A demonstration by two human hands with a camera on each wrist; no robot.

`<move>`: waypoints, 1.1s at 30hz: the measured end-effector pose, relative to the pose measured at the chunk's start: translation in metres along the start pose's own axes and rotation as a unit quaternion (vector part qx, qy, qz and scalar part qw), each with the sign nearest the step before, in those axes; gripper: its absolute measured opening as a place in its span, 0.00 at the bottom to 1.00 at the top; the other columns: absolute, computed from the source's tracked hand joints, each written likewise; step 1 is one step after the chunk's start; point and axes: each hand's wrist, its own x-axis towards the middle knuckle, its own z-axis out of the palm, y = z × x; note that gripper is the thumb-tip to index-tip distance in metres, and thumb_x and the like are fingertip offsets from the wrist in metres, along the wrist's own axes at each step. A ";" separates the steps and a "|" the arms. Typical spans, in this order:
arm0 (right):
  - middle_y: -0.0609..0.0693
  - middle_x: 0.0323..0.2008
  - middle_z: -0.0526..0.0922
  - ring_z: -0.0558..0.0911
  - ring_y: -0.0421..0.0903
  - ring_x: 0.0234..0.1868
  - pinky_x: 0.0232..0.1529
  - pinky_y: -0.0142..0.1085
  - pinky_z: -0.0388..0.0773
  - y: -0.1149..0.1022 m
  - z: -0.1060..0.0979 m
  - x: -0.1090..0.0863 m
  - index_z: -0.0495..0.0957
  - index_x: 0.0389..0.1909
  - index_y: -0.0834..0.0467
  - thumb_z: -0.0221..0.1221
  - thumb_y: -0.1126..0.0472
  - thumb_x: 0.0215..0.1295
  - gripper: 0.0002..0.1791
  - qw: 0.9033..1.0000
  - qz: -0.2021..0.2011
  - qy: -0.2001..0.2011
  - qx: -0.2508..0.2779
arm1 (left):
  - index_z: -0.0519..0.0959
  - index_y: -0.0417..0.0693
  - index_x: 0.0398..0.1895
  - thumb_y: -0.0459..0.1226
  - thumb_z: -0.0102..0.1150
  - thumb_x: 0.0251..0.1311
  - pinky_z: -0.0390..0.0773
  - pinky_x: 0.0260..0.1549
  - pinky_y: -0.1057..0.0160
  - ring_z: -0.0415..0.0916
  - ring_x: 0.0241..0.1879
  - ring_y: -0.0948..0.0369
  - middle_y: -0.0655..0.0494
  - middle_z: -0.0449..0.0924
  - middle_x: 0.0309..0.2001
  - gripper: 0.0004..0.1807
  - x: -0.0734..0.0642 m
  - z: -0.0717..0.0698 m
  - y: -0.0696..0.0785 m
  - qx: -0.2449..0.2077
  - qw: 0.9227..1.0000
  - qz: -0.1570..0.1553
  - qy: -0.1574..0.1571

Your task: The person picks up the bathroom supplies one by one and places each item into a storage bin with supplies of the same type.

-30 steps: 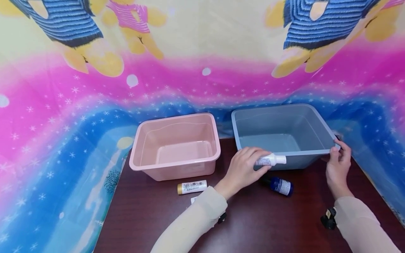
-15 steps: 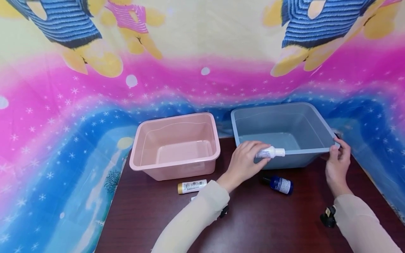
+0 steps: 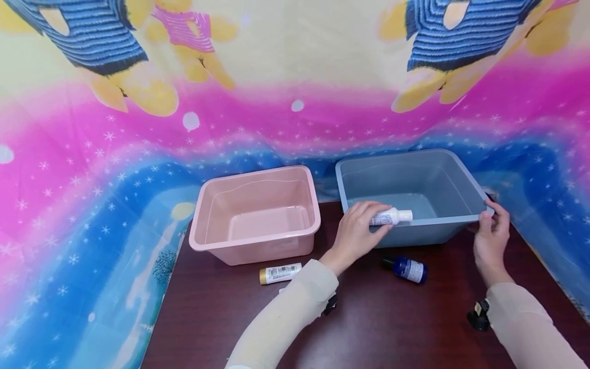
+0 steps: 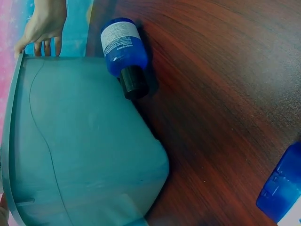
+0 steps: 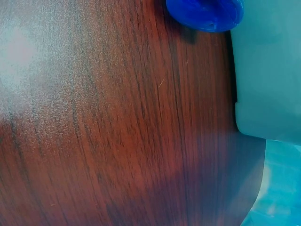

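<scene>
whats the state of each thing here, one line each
white bottle: capped, held sideways at the gray-blue basin's near rim
gray-blue basin: upright, open-topped
pink basin: upright, open-topped
blue bottle: lying on its side, black cap on
gold-capped white tube: lying down, cap on
white item beside left sleeve: mostly hidden, state unclear
left grip: holding white bottle
right grip: holding gray-blue basin's corner

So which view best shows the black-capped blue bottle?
Left wrist: the blue bottle is whole and largest there, label and cap clear. Head shows it whole but smaller; right wrist, only one cropped end.
</scene>
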 end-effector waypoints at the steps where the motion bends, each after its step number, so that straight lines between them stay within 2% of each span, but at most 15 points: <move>1: 0.50 0.48 0.73 0.75 0.39 0.39 0.34 0.22 0.74 0.000 0.000 0.000 0.73 0.63 0.56 0.50 0.63 0.76 0.17 1.000 -0.001 0.001 0.001 | 0.79 0.58 0.60 0.47 0.67 0.61 0.69 0.58 0.69 0.71 0.58 0.65 0.63 0.78 0.56 0.23 0.001 0.000 0.000 -0.001 1.000 -0.001 0.000; 8: 0.49 0.49 0.73 0.75 0.39 0.39 0.34 0.21 0.74 0.000 -0.001 0.000 0.71 0.64 0.56 0.49 0.63 0.77 0.18 1.000 0.007 -0.006 -0.003 | 0.80 0.58 0.60 0.48 0.67 0.62 0.68 0.58 0.70 0.71 0.58 0.65 0.62 0.78 0.56 0.23 0.006 0.001 -0.001 -0.001 1.000 0.005 -0.004; 17: 0.49 0.51 0.73 0.75 0.39 0.41 0.35 0.21 0.75 -0.001 -0.002 -0.001 0.70 0.65 0.56 0.49 0.63 0.77 0.19 1.000 0.016 -0.012 0.000 | 0.79 0.60 0.60 0.48 0.67 0.61 0.71 0.53 0.71 0.71 0.56 0.66 0.63 0.77 0.56 0.23 0.016 -0.001 -0.008 -0.021 0.999 -0.029 -0.027; 33: 0.49 0.53 0.72 0.76 0.40 0.42 0.37 0.22 0.75 0.004 -0.002 0.000 0.69 0.66 0.56 0.49 0.62 0.77 0.19 1.000 0.012 -0.017 -0.001 | 0.79 0.60 0.61 0.49 0.66 0.62 0.72 0.51 0.72 0.70 0.56 0.67 0.64 0.77 0.57 0.23 0.029 -0.002 -0.014 -0.041 0.996 -0.060 -0.050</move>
